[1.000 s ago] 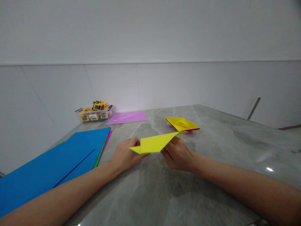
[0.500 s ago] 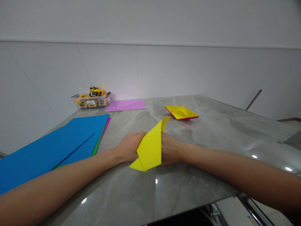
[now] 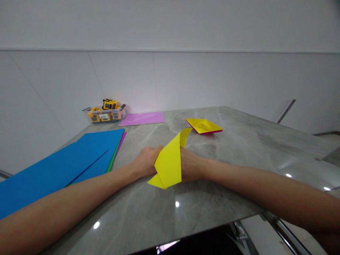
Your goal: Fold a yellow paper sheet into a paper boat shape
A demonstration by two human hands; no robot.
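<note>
The fingertips are hidden behind the folded yellow paper [image 3: 168,164], so any pinch cannot be told. It is flanked by the left hand [image 3: 145,161] and right hand [image 3: 192,165], its long axis slanted up rightward; beyond, nearer the right hand, a paper boat [image 3: 204,126] is set.

On the bench [image 3: 223,198], sheets [image 3: 85,150] lie left of the folded paper [image 3: 169,164]; behind, left to right: a box [image 3: 103,116] of toys [image 3: 109,104], a stack [image 3: 145,119], a paper boat [image 3: 204,126].

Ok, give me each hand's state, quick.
Left hand: closed, holding the folded yellow paper.
Right hand: closed on the same paper, partly hidden behind it.
</note>
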